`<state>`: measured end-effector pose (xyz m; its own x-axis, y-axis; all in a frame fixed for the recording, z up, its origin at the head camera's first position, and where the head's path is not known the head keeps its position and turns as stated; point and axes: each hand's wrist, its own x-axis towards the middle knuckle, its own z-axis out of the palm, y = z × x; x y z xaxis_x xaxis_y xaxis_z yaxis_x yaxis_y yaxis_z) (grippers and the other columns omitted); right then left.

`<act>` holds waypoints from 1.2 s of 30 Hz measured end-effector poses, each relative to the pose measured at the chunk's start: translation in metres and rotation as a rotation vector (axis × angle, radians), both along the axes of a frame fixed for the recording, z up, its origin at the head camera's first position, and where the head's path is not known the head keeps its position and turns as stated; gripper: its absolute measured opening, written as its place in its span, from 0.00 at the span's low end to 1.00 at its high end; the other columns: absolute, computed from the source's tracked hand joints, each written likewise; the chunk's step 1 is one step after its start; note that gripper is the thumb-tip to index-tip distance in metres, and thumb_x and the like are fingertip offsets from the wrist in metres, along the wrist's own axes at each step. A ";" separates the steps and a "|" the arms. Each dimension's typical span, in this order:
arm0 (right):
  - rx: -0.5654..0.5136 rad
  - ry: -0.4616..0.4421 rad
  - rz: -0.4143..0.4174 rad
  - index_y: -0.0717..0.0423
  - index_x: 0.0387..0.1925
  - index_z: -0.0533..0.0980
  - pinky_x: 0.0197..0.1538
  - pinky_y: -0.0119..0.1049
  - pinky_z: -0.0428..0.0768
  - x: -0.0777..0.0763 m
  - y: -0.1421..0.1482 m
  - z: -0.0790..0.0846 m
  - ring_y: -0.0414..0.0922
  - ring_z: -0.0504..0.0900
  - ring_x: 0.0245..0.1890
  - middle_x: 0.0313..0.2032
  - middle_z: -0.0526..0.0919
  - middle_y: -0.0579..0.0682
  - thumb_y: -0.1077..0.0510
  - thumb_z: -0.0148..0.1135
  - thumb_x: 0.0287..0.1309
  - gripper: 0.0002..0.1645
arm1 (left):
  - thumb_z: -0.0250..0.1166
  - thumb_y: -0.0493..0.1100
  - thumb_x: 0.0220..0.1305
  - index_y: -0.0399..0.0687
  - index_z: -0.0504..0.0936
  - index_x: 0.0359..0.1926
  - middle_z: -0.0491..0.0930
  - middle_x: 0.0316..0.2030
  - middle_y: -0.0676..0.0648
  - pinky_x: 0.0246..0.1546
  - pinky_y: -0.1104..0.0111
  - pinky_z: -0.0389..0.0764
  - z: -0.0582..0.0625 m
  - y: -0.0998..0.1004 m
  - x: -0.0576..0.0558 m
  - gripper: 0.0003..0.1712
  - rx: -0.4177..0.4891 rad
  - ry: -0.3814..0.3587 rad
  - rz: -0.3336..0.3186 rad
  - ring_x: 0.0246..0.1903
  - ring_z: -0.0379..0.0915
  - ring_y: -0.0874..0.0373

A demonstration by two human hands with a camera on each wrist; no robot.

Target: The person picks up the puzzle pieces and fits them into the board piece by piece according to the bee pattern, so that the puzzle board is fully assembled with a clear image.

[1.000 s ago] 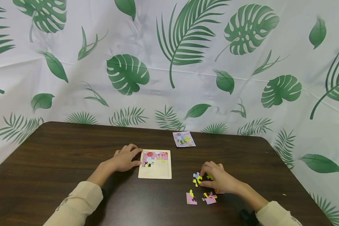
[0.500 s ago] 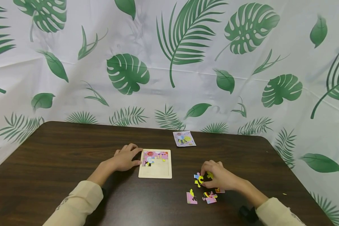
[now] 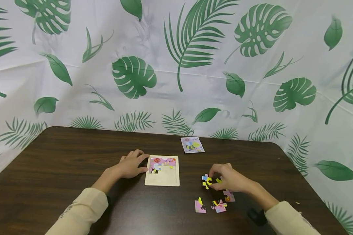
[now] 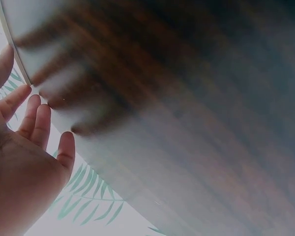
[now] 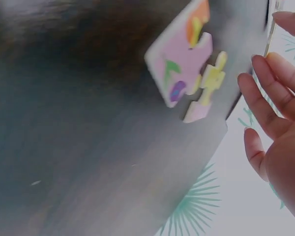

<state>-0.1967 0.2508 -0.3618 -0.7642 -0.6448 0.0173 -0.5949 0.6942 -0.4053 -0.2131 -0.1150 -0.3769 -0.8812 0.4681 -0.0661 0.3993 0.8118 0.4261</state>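
My left hand (image 3: pixel 131 165) lies at the left side of a square wooden puzzle tray (image 3: pixel 161 182), thumb and index fingertips against its edge. Pink bee-picture pieces fill the tray's top and upper left; the rest shows bare wood. In the left wrist view the fingers (image 4: pixel 41 125) are loosely extended beside the tray's edge. To the right of the tray, my right hand (image 3: pixel 230 179) pinches a yellow, black and blue jigsaw piece (image 3: pixel 206 181) between thumb and index finger. Another yellow piece (image 3: pixel 219 180) shows partly behind that hand. The held piece is outside the right wrist view.
Nearer the person lie more jigsaw pieces: a pink and yellow one (image 3: pixel 200 206), a pink one with stripes (image 3: pixel 220 207), and a pink and orange one (image 3: pixel 229 196). A bee picture card (image 3: pixel 192 145) lies at the back of the dark wooden table (image 3: pixel 91 147), before a leaf-print cloth (image 3: pixel 170 98).
The right hand has shifted slightly up and away, and the pinched piece has turned and moved with it. More of the pink and orange piece now shows. The left hand stays at the tray.
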 end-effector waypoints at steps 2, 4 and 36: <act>0.006 -0.013 -0.003 0.49 0.31 0.75 0.44 0.49 0.61 -0.003 -0.002 0.002 0.38 0.74 0.35 0.33 0.77 0.37 0.55 0.68 0.45 0.11 | 0.59 0.46 0.63 0.41 0.65 0.63 0.61 0.56 0.37 0.47 0.42 0.59 0.000 0.000 0.000 0.29 -0.001 0.001 0.000 0.56 0.56 0.41; 0.012 -0.040 -0.015 0.50 0.32 0.75 0.44 0.49 0.62 -0.006 -0.006 0.004 0.40 0.73 0.35 0.34 0.77 0.38 0.55 0.69 0.46 0.11 | 0.59 0.46 0.63 0.41 0.65 0.63 0.61 0.56 0.37 0.47 0.42 0.59 0.000 0.000 0.000 0.29 0.001 0.001 -0.001 0.56 0.56 0.41; -0.049 -0.011 0.068 0.56 0.30 0.75 0.45 0.41 0.64 -0.037 -0.101 -0.001 0.40 0.73 0.34 0.31 0.77 0.45 0.57 0.68 0.44 0.12 | 0.58 0.47 0.64 0.42 0.65 0.63 0.62 0.56 0.38 0.49 0.43 0.58 -0.001 0.000 -0.001 0.28 -0.007 -0.001 0.014 0.56 0.56 0.42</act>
<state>-0.2336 0.1498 -0.3628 -0.7190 -0.6937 0.0422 -0.6354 0.6315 -0.4444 -0.2142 -0.1147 -0.3779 -0.8877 0.4552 -0.0698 0.3874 0.8201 0.4211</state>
